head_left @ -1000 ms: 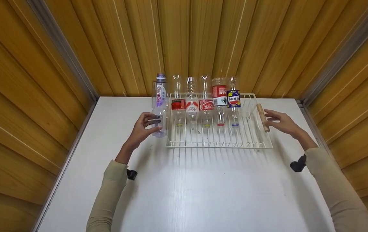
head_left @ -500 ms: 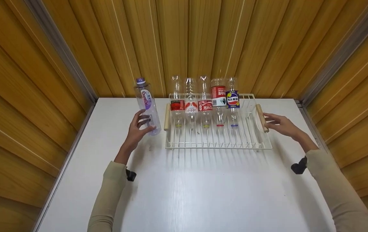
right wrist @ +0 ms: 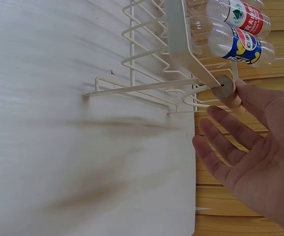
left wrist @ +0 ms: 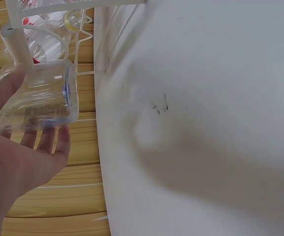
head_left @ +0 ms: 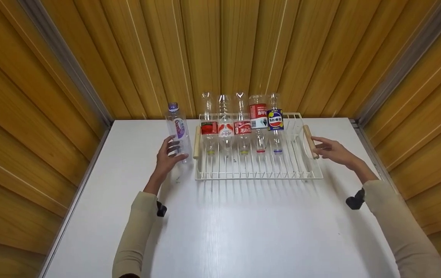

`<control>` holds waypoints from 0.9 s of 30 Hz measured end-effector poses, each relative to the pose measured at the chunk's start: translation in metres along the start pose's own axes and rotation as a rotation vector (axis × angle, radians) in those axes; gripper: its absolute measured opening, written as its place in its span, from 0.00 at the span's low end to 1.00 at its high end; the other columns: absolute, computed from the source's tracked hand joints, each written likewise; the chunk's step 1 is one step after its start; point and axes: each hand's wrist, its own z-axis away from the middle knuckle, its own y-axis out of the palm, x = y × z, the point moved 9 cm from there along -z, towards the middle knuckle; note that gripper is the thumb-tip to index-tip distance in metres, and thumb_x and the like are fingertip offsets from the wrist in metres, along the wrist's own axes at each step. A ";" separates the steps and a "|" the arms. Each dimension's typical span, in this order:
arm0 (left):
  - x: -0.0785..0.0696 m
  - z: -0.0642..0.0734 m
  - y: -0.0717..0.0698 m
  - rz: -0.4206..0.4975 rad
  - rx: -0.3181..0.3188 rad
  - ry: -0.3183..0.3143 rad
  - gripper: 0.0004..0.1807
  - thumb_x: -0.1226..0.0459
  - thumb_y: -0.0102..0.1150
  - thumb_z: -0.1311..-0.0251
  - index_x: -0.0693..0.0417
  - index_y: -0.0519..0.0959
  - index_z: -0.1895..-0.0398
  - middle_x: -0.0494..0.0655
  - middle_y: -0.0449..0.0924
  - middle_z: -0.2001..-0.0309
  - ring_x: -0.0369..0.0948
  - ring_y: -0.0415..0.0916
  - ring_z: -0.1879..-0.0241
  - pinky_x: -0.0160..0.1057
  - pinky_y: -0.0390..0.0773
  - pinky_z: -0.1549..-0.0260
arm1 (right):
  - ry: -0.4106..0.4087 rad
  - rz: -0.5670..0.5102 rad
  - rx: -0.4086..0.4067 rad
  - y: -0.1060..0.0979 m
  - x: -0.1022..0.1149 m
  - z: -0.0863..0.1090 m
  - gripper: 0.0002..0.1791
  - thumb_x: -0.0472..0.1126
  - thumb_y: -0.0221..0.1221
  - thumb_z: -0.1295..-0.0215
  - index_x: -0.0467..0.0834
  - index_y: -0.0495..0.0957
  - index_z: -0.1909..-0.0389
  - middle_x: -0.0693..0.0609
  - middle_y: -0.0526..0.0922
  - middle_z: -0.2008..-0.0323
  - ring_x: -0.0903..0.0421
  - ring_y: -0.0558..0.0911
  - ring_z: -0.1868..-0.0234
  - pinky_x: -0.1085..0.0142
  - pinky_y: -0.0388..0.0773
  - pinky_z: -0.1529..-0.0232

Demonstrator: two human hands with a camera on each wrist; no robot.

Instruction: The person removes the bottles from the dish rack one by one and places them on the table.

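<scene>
Left hand [head_left: 167, 156] grips a clear bottle [head_left: 178, 129] w/ purple cap and purple label; it stands upright on the tabletop [head_left: 220, 227], just off the 9 o'clock end of the white wire rack [head_left: 259, 170]. Label text is too blurred to read, maybe starts w/ "G". In the left wrist view the fingers [left wrist: 62, 142] curl round the bottle's lower part, thumb on the opposite side.

Right hand [head_left: 334, 151] sits at the rack's 3 o'clock end, fingers straight and spread, holding nothing. Its fingertips are at the wooden handle [head_left: 310, 141]; the right wrist view shows the fingertips [right wrist: 245, 91] up against the handle's end. A second wooden handle [head_left: 196, 142] at the 9 o'clock end is just beside the held bottle.

Five empty bottles stand neck-down in the rack along its 12 o'clock side: three w/ red labels [head_left: 209, 127], one w/ a red-and-white label [head_left: 258, 116], one w/ a blue, red and yellow label [head_left: 275, 119]. White writing on them, not legible. In the right wrist view the blue-label bottle and the one next to it are partly cut off by the frame edge.

Wood-panel walls [head_left: 220, 50] close in the tabletop from 9 to 3. A black wrist-cam mount [head_left: 355, 200] shows at the right sleeve, another [head_left: 161, 208] at the left.
</scene>
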 end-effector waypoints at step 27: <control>0.046 -0.045 0.017 -0.126 -0.013 -0.080 0.46 0.79 0.69 0.46 0.50 0.59 0.25 0.61 0.65 0.29 0.58 0.64 0.28 0.55 0.68 0.28 | 0.022 -0.040 0.046 0.008 -0.006 -0.003 0.38 0.46 0.50 0.19 0.41 0.44 0.19 0.21 0.72 0.37 0.27 0.78 0.39 0.36 0.78 0.42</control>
